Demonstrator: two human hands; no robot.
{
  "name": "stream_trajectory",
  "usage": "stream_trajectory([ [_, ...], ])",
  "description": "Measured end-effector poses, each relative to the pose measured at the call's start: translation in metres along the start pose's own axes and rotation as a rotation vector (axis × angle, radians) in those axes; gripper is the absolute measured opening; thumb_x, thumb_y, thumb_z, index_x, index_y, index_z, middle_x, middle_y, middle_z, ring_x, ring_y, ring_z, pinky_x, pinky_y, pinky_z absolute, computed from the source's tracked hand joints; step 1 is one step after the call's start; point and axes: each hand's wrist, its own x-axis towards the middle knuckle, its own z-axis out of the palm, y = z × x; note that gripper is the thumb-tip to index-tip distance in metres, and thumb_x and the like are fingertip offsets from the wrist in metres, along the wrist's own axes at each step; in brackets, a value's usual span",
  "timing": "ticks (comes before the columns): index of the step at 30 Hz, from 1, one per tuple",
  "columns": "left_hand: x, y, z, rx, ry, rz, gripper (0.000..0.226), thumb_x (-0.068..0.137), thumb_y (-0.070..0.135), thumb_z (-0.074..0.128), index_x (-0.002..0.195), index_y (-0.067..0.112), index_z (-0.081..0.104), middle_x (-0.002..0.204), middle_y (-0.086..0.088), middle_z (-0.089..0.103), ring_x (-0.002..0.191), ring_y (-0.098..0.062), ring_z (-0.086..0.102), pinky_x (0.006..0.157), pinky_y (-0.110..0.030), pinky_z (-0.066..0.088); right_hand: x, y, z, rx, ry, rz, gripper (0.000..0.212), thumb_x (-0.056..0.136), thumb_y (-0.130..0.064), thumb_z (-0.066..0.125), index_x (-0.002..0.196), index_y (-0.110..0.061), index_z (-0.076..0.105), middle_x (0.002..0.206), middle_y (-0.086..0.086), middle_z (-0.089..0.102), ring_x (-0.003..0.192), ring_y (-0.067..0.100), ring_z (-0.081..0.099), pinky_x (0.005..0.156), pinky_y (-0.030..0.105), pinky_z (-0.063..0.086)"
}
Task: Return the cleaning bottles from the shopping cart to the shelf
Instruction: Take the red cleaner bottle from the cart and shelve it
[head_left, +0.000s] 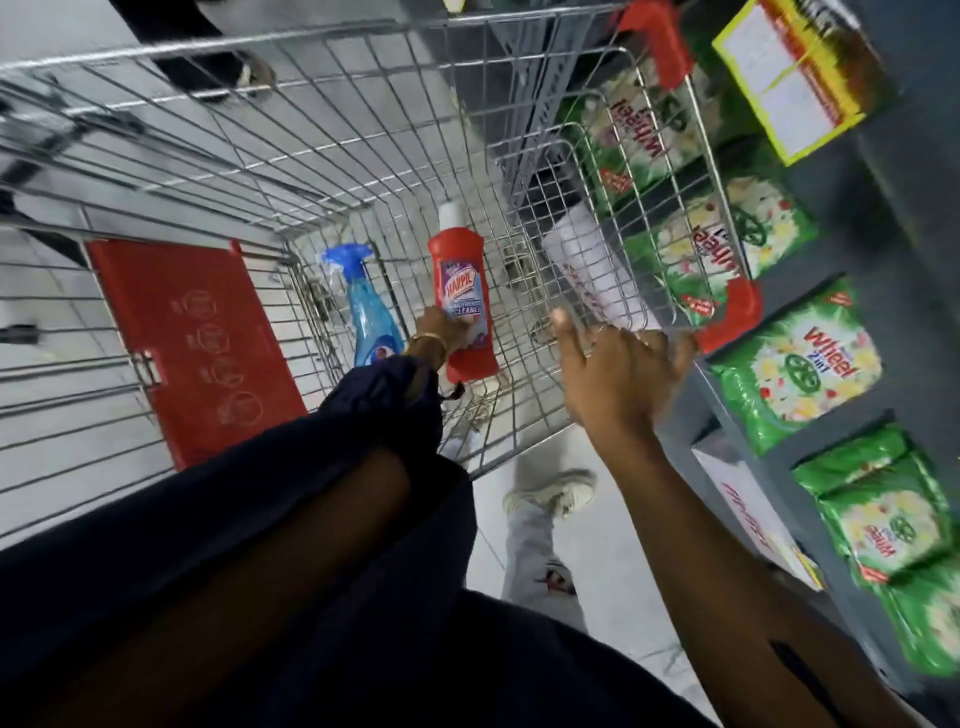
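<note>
we look down into the cart, a basket of thin, shiny steel wire welded in a square grid, with red plastic caps on its corners. our left hand reaches inside it and closes round the lower body of the red bottle, a smooth, flattened plastic flask with a white cap and a glossy purple label; the fingers wrap its side and the bottle stands tilted above the cart floor. a thin gold bangle circles that wrist, and a dark, soft sleeve bunches just behind it. just left of the red bottle, also in the cart, lies the spray bottle: clear blue plastic, blue liquid, a darker blue trigger head. at the cart's left end a flat red flap hangs with embossed round symbols. our right hand grips the cart's right rim, fingers curled over the wire and the forefinger sticking up, holding no bottle. beyond that rim stands the shelf, grey metal, stacked with crinkly green packets printed with flowers. below the cart a pale shoe rests on smooth light floor.
</note>
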Motion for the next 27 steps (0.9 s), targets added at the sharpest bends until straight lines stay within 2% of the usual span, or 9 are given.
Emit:
stream_trajectory([
  [6, 0.004, -0.002, -0.002, -0.091, -0.06, 0.055, 0.043, 0.08, 0.017, 0.07, 0.119, 0.006, 0.055, 0.123, -0.015, 0.063, 0.101, -0.024, 0.059, 0.091, -0.039, 0.05, 0.001, 0.0, 0.003, 0.025, 0.027, 0.01, 0.072, 0.092, -0.065, 0.023, 0.088, -0.013, 0.072, 0.087, 0.012, 0.076, 0.104, 0.03, 0.061, 0.109, 0.047, 0.019],
  [12, -0.067, 0.024, -0.027, -0.264, -0.155, 0.284, 0.047, 0.083, 0.016, 0.067, 0.124, 0.003, 0.048, 0.13, -0.018, 0.058, 0.115, -0.036, 0.059, 0.095, -0.059, 0.049, -0.002, 0.004, 0.0, 0.227, 0.07, 0.004, 0.059, 0.096, -0.054, 0.025, 0.101, -0.018, 0.072, 0.099, 0.007, 0.077, 0.121, 0.022, 0.056, 0.115, 0.04, 0.005],
  [14, -0.104, 0.039, -0.039, -0.274, -0.193, 0.403, 0.048, 0.083, 0.013, 0.066, 0.126, 0.004, 0.048, 0.127, -0.017, 0.06, 0.112, -0.035, 0.061, 0.088, -0.054, 0.053, -0.003, 0.008, -0.009, 0.433, -0.021, 0.013, 0.059, 0.094, -0.056, 0.024, 0.112, -0.02, 0.068, 0.106, 0.007, 0.075, 0.12, 0.02, 0.057, 0.119, 0.041, 0.005],
  [16, -0.143, 0.056, -0.049, -0.247, -0.209, 0.539, 0.044, 0.083, 0.009, 0.066, 0.124, 0.003, 0.05, 0.12, -0.017, 0.063, 0.102, -0.03, 0.065, 0.079, -0.044, 0.058, -0.005, 0.017, -0.032, 0.885, -0.149, 0.031, 0.047, 0.097, -0.049, 0.035, 0.112, -0.017, 0.067, 0.11, 0.008, 0.073, 0.114, 0.019, 0.059, 0.118, 0.049, 0.021],
  [18, -0.184, 0.071, -0.055, -0.227, -0.242, 0.677, 0.041, 0.081, 0.002, 0.066, 0.12, 0.001, 0.054, 0.111, -0.016, 0.067, 0.09, -0.021, 0.069, 0.068, -0.031, 0.06, -0.014, 0.028, -0.065, 1.352, -0.261, 0.052, 0.026, 0.099, -0.034, 0.046, 0.101, -0.021, 0.068, 0.109, 0.006, 0.069, 0.109, 0.018, 0.059, 0.107, 0.048, 0.041],
  [20, -0.225, 0.081, -0.055, -0.207, -0.299, 0.799, 0.04, 0.075, 0.0, 0.071, 0.113, 0.009, 0.06, 0.105, -0.011, 0.07, 0.087, -0.016, 0.07, 0.067, -0.026, 0.061, -0.031, 0.044, -0.095, 1.644, -0.364, 0.041, 0.02, 0.095, -0.033, 0.051, 0.099, -0.022, 0.067, 0.105, 0.003, 0.068, 0.103, 0.02, 0.061, 0.087, 0.037, 0.054],
  [22, -0.263, 0.085, -0.048, -0.191, -0.359, 0.9, 0.042, 0.07, 0.003, 0.075, 0.108, 0.017, 0.064, 0.103, -0.005, 0.073, 0.09, -0.018, 0.071, 0.071, -0.029, 0.061, -0.056, 0.064, -0.119, 1.798, -0.355, -0.008, 0.027, 0.083, -0.039, 0.062, 0.1, -0.019, 0.068, 0.098, 0.001, 0.074, 0.093, 0.018, 0.068, 0.075, 0.031, 0.057],
  [25, -0.309, 0.088, -0.021, -0.147, -0.469, 0.992, 0.039, 0.073, 0.008, 0.072, 0.108, 0.023, 0.064, 0.096, 0.005, 0.077, 0.086, -0.013, 0.072, 0.063, -0.024, 0.059, -0.097, 0.102, -0.142, 1.818, -0.234, -0.011, 0.045, 0.073, -0.043, 0.066, 0.108, -0.014, 0.069, 0.107, 0.008, 0.075, 0.096, 0.023, 0.07, 0.083, 0.04, 0.056],
  [27, -0.327, 0.085, 0.002, -0.109, -0.535, 0.996, 0.029, 0.081, 0.015, 0.065, 0.107, 0.028, 0.062, 0.094, 0.011, 0.076, 0.083, -0.008, 0.072, 0.059, -0.024, 0.058, -0.119, 0.128, -0.147, 1.812, -0.163, 0.035, 0.041, 0.074, -0.041, 0.063, 0.106, -0.016, 0.07, 0.102, 0.004, 0.076, 0.092, 0.02, 0.071, 0.078, 0.037, 0.058],
])
